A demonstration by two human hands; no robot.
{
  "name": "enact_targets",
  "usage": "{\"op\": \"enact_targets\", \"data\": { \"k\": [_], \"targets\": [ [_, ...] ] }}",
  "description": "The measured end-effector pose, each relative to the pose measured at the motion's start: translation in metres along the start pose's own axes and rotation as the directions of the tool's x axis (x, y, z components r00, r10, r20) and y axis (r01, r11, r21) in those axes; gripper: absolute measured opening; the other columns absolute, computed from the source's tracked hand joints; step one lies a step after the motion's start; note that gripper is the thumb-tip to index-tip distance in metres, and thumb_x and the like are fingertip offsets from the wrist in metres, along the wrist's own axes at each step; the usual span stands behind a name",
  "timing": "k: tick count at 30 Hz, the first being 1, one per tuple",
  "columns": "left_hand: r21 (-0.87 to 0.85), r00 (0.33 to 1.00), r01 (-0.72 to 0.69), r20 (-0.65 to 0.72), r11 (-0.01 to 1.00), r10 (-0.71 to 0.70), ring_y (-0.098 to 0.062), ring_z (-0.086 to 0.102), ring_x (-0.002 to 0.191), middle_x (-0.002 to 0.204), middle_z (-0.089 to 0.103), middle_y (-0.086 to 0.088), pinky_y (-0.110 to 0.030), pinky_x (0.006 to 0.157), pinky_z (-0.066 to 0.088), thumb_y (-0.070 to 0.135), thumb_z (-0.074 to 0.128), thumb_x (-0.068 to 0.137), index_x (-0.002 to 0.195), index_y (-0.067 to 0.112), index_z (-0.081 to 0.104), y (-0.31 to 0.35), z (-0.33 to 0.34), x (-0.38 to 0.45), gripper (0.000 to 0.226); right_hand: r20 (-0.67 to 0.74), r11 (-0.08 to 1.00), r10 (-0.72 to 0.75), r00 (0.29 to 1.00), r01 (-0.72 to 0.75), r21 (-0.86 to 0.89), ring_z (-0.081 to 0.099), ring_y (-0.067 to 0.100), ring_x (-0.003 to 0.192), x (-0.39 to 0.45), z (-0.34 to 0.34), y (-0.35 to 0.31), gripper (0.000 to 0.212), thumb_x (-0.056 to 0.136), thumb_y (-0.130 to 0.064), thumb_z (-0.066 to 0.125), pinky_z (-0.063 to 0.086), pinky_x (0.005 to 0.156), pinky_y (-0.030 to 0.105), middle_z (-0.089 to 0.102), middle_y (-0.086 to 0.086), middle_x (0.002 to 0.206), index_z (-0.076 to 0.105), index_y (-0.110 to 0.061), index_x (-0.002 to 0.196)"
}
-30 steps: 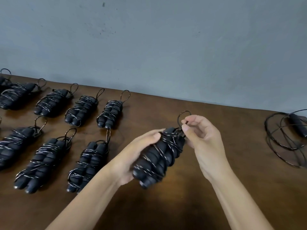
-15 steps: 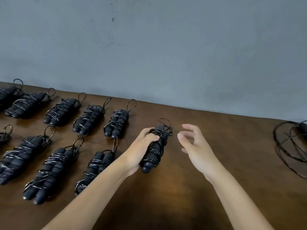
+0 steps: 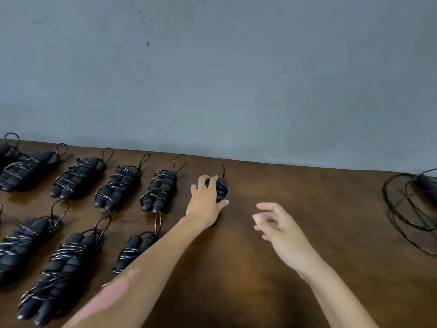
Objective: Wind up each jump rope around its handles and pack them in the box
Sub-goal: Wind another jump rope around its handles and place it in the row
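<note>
Gripping a wound jump rope (image 3: 221, 188), black handles bound in cord, loop at its far end: left hand (image 3: 205, 202), at the back row's right end on the table (image 3: 295, 223). Right hand (image 3: 275, 224): loosely curled, holding nothing.

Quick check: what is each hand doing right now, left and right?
Left hand: grips the black wound jump rope bundle on the brown table.
Right hand: open, holding nothing.

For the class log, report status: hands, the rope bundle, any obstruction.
Left hand grips wound rope bundle at back row's right end. Right hand open, empty, above table. Unwound rope far right. No box visible.
</note>
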State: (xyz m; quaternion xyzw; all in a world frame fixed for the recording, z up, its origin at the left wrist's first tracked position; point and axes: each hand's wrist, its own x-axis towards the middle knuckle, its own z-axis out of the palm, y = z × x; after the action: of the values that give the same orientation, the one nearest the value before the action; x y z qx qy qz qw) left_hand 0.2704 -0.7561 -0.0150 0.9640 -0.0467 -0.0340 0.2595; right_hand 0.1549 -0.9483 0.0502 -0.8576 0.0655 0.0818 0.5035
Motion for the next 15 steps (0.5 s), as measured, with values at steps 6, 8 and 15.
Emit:
{"op": "enact_targets", "data": {
  "k": [6, 8, 15],
  "targets": [
    [0.033, 0.998, 0.056, 0.035, 0.998, -0.057, -0.037, 0.033, 0.137, 0.159, 0.026, -0.004, -0.047, 0.103, 0.047, 0.047, 0.067, 0.098, 0.158, 0.021, 0.027, 0.003, 0.003, 0.004, 0.076, -0.009, 1.000, 0.017, 1.000, -0.016, 0.018, 0.067, 0.005, 0.108, 0.003, -0.007, 0.011, 0.028, 0.100, -0.039, 0.057, 0.054, 0.101, 0.041, 0.067, -0.014, 0.117, 0.054, -0.040, 0.127],
    [0.012, 0.996, 0.062, 0.062, 0.998, -0.062, -0.038, 0.032, 0.136, 0.158, 0.025, -0.005, -0.047, 0.104, 0.045, 0.046, 0.067, 0.098, 0.159, 0.020, 0.026, 0.004, 0.001, 0.007, 0.078, -0.008, 1.000, 0.012, 1.000, -0.012, 0.015, 0.067, 0.005, 0.108, 0.005, -0.010, 0.014, 0.027, 0.100, -0.040, 0.057, 0.054, 0.101, 0.041, 0.068, -0.013, 0.117, 0.054, -0.041, 0.127],
    [0.102, 0.995, 0.088, 0.040, 0.991, -0.092, -0.042, 0.019, 0.150, 0.172, 0.007, -0.007, -0.053, 0.119, 0.028, 0.066, 0.056, 0.096, 0.165, 0.025, 0.013, 0.014, -0.002, 0.001, 0.091, -0.053, 1.000, -0.001, 0.999, 0.003, 0.028, 0.069, 0.001, 0.101, 0.008, -0.035, 0.019, 0.025, 0.100, -0.036, 0.059, 0.054, 0.100, 0.041, 0.071, -0.011, 0.111, 0.056, -0.038, 0.125]
  ]
}}
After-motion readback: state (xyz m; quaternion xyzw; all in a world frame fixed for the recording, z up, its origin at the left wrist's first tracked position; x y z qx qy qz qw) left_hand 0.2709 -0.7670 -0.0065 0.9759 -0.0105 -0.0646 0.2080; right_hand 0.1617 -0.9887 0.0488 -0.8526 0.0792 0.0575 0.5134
